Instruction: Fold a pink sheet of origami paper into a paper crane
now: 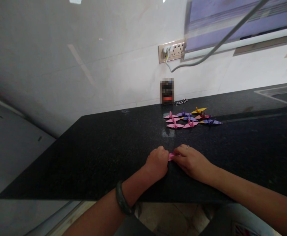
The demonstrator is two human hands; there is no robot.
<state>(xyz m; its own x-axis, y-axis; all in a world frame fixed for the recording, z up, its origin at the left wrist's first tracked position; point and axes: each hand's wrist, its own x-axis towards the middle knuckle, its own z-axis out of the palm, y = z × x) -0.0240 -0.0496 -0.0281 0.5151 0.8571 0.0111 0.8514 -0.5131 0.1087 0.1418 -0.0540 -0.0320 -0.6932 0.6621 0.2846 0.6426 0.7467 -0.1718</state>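
My left hand (pixel 156 163) and my right hand (pixel 192 162) rest on the black stone counter (pixel 96 154) near its front edge, fingertips together. Both pinch a small folded piece of pink paper (pixel 171 156) that shows only between them. The left hand is curled into a loose fist, with a dark bangle on its wrist. A ring sits on a finger of the right hand. Farther back on the counter lie several folded paper cranes (pixel 191 119) in pink, purple and yellow.
A small dark object (pixel 167 91) stands against the white wall behind the cranes, with a beaded string (pixel 181 102) beside it. A wall socket (pixel 171 51) holds a plug and cable. A sink (pixel 283 93) is at the far right.
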